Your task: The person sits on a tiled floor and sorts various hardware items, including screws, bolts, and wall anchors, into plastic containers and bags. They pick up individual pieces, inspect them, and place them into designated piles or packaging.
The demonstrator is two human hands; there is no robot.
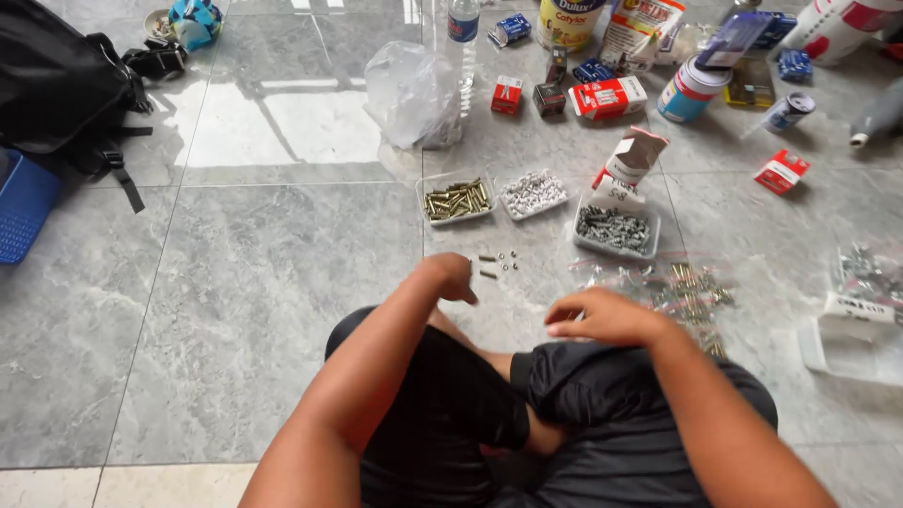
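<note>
A black backpack (56, 85) lies at the far left on the grey tiled floor (245, 301), with the corner of a blue crate (21, 207) just below it. Further along, a crumpled clear plastic bag (411, 94) sits near the top, and below it three shallow clear trays stand in a row: one of brass-coloured sleeves (456, 199), one of small white pieces (532, 193), one of grey screws (616, 229).

The person sits cross-legged. The left hand (453, 276) hangs above the floor with its fingers curled in together; whether they pinch anything is hard to tell, since the hand turns away from the camera. Just beyond it, a few loose screws and washers (497, 263) lie on the tile, apart from the hand and in front of the brass tray.

The right hand (602, 318) hovers palm down over the knee, fingers held flat and close together, gripping nothing that shows. Past it lie clear bags of metal fittings (691, 292). Small red and white boxes (607, 97), a paint tin (689, 89) and a torn open carton (636, 155) crowd the upper right, and another bag of hardware (865, 273) lies at the right edge.
</note>
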